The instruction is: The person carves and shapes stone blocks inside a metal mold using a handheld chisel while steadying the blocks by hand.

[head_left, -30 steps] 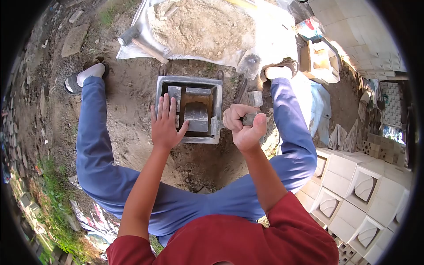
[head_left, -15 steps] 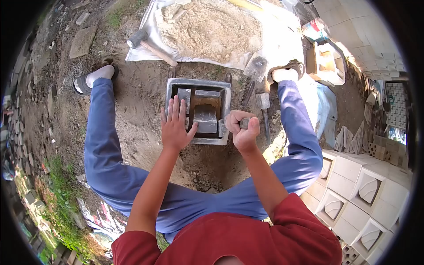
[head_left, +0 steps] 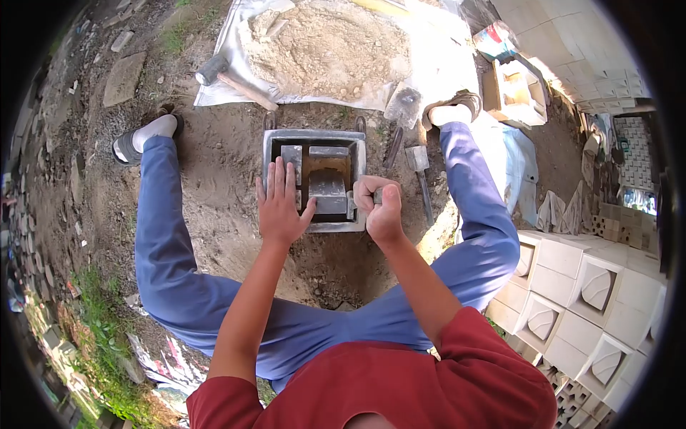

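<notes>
A grey metal box mould (head_left: 314, 227) sits on the dirt between my legs. In it are a dark block (head_left: 291, 154) at the left and a stepped metal core (head_left: 330, 187) with a brownish hollow in the middle. My left hand (head_left: 284, 211) lies flat, fingers apart, over the mould's left side and rim. At the right rim my right hand (head_left: 382, 211) is closed in a fist, thumb up, around a grey piece mostly hidden by the fingers. Beside that fist, a small grey block (head_left: 351, 204) shows inside the right wall.
Beyond the mould, a heap of sandy powder (head_left: 329, 50) lies on a white sheet (head_left: 221, 89). A mallet (head_left: 243, 89) rests at its left corner. A trowel (head_left: 404, 104) and a small hammer-like tool (head_left: 418, 161) lie to the right. Pale patterned blocks (head_left: 564, 286) are stacked at right.
The whole view has shifted slightly, moving the mould a little left. My right fist is a touch closer to the mould's right rim. My left hand stays flat in the same place.
</notes>
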The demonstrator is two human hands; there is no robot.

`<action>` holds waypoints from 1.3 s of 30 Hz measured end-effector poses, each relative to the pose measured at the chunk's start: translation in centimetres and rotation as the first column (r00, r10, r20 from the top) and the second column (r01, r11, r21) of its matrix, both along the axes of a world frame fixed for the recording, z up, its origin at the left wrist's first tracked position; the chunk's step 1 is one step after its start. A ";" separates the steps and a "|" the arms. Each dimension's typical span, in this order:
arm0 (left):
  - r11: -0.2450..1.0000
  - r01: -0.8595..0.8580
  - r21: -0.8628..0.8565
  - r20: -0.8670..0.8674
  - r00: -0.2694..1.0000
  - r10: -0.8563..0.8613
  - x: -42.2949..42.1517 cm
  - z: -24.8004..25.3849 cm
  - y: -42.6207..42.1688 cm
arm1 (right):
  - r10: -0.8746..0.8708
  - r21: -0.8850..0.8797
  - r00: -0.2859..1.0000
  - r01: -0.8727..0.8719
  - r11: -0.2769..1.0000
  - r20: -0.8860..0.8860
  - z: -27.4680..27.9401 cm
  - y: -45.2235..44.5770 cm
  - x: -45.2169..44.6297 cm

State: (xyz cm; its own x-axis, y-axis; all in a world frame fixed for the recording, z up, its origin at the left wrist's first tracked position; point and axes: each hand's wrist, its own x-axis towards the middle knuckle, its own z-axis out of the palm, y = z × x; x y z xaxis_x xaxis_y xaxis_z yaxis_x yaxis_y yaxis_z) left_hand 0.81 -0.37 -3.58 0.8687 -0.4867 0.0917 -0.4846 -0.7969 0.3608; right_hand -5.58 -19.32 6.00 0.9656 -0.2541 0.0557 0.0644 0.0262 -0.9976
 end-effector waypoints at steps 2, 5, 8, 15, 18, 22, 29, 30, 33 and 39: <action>1.000 -0.005 0.007 -0.002 1.000 0.005 0.2 -0.3 0.0 | -0.098 0.049 0.995 0.098 0.994 -0.002 0.8 -0.1 0.3; 1.000 -0.001 -0.022 0.021 1.000 0.001 0.0 -0.2 0.1 | -0.116 0.021 0.993 0.115 0.993 0.021 -1.5 0.0 0.0; 1.000 0.005 -0.024 0.022 1.000 -0.005 0.1 -0.3 0.1 | -0.068 -0.013 0.997 0.068 0.998 -0.043 0.1 -0.2 0.3; 1.000 0.004 -0.017 0.032 0.999 -0.003 0.0 -0.2 0.0 | -0.005 -0.050 1.000 0.004 0.999 -0.006 -0.5 -1.1 0.3; 1.000 -0.010 -0.023 0.028 1.000 0.011 0.2 -0.2 -0.1 | -0.041 0.132 0.999 0.038 0.991 0.019 1.7 -2.1 0.9; 1.000 -0.002 -0.015 0.028 1.000 0.003 -0.2 -0.4 0.2 | -0.056 0.110 0.992 0.043 0.993 0.116 7.8 -2.7 2.1; 1.000 0.006 -0.025 0.037 0.999 -0.006 -0.3 0.0 -0.2 | -0.059 0.075 0.982 0.046 0.996 0.180 6.3 -3.1 3.4; 1.000 0.012 -0.026 0.040 0.999 -0.010 -0.3 0.0 -0.3 | -0.064 0.073 0.981 0.051 0.996 0.184 5.0 -2.9 3.6; 1.000 0.005 -0.016 0.042 0.999 -0.004 -0.4 0.1 -0.3 | -0.082 0.046 0.992 0.078 0.996 0.100 2.1 -2.7 4.0; 1.000 0.005 0.003 0.020 1.000 -0.005 -0.3 0.1 -0.4 | -0.078 0.058 0.983 0.070 0.996 0.168 2.5 -3.2 4.4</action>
State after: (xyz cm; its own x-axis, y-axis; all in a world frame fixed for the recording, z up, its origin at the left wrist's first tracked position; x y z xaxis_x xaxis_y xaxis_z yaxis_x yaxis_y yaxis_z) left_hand 0.54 -0.81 -3.45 0.8640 -0.4917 0.1080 -0.4961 -0.7952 0.3485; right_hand -1.19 -22.49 8.47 0.9217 -0.3312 0.2019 0.2360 0.0659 -0.9695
